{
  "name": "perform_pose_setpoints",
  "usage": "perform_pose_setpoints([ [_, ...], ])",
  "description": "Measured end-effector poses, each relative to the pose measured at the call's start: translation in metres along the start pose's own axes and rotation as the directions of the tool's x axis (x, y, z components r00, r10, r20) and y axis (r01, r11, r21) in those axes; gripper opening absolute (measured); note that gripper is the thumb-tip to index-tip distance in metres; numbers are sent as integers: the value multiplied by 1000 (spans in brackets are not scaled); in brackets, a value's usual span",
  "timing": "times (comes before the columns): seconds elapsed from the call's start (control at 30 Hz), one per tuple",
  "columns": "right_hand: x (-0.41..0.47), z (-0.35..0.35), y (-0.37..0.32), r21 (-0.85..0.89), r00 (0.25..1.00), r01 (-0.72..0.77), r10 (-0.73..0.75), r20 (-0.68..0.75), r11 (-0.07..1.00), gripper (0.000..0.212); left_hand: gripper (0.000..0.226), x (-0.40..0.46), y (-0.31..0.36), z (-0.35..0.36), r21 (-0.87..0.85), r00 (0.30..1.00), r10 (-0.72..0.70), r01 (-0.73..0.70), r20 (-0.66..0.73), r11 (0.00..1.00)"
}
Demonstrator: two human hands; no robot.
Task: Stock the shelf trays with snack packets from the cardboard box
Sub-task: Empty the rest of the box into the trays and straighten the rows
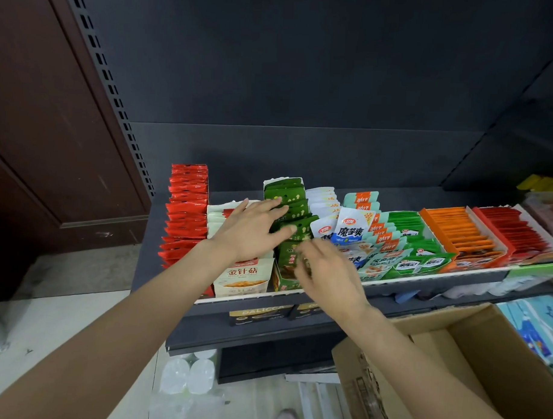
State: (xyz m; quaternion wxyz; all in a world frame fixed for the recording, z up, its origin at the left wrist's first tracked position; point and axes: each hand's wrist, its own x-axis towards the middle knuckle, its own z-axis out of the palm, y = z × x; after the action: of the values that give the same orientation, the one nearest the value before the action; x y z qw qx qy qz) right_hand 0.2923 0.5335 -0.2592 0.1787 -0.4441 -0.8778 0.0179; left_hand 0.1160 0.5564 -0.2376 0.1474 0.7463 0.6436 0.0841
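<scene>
The left hand (252,230) lay flat with straight fingers pressed on the dark green packets (292,210) standing in their shelf tray (277,280), its grip relaxed and holding nothing. Just below and to its right, the right hand (328,270) curled its fingers at the front of that same row; motion blur hid whether its grip pinched a packet. Left of the left hand stood red packets (187,212) and a white mushroom-snack box (243,278). Right of both hands ran blue-white, light green, orange and red rows. The cardboard box (470,357) sat open beneath the right forearm.
</scene>
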Motion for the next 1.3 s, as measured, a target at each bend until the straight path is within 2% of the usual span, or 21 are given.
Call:
perform_pose_setpoints([
  [0.03, -1, -1, 2, 17, 996, -47, 48, -77, 999, 27, 53, 1, 0, 0, -15, 999, -7, 7, -36, 1000],
  [0.07, 0, -1, 3, 12, 991, -103, 103, -86, 995, 42, 48, 1, -1, 1, -16, 997, -13, 12, -70, 1000],
  [0.13, 6, 6, 3, -33, 989, -147, 148, 18, 989, 68, 46, 4, -2, 2, 21, 996, -20, 22, -92, 1000],
  [0.17, 8, 10, 1, -59, 988, -126, 130, 84, 990, 73, 47, 5, -2, 4, 48, 997, -15, 19, -77, 999],
  [0.27, 21, 15, -5, -157, 988, -46, 68, 140, 987, 72, 47, 9, -3, 6, 100, 997, 10, -3, -75, 995],
  [0.33, 27, 17, -3, -194, 985, -53, 82, 149, 980, 70, 46, 9, -4, 3, 69, 988, 15, -5, -155, 998],
  [0.43, 25, 18, 4, -289, 993, -64, 90, 78, 955, 71, 44, 9, -7, 1, 9, 970, 19, -17, -241, 1000],
  [0.5, 23, 20, 9, -292, 998, -66, 63, -19, 954, 67, 44, 9, -9, 1, 5, 976, 9, -8, -216, 1000],
  [0.6, 23, 17, 12, -287, 996, -30, 4, -92, 958, 59, 44, 13, -8, 3, 20, 978, -19, 24, -208, 1000],
  [0.67, 23, 16, 15, -305, 995, -10, -22, -102, 952, 56, 40, 14, -4, 1, 6, 956, -7, 9, -292, 1000],
  [0.73, 20, 17, 18, -334, 996, 14, -41, -73, 943, 56, 36, 13, 1, -1, -10, 917, 78, -89, -390, 996],
  [0.8, 15, 21, 20, -355, 997, 34, -56, -51, 934, 53, 38, 9, 4, -1, 83, 910, 230, -215, -345, 973],
  [0.87, 10, 22, 21, -364, 997, 38, -59, -48, 930, 53, 42, 8, 2, 3, 215, 937, 285, -242, -202, 946],
  [0.93, 6, 21, 22, -378, 995, 51, -80, -64, 924, 52, 45, 9, -4, 5, 278, 967, 215, -170, -139, 945],
  [1.07, 7, 14, 27, -397, 988, 70, -120, -102, 915, 40, 43, 10, -4, 3, 271, 984, 107, -65, -142, 960],
  [1.13, 11, 10, 28, -386, 988, 58, -108, -107, 921, 43, 40, 9, 1, 3, 242, 983, 75, -32, -167, 970],
  [1.2, 15, 7, 29, -374, 990, 54, -99, -104, 926, 49, 39, 7, 5, 1, 236, 982, 69, -26, -177, 971],
  [1.3, 19, 6, 35, -388, 994, 55, -86, -62, 920, 56, 42, -1, 12, 2, 354, 981, 131, -72, -144, 932],
])
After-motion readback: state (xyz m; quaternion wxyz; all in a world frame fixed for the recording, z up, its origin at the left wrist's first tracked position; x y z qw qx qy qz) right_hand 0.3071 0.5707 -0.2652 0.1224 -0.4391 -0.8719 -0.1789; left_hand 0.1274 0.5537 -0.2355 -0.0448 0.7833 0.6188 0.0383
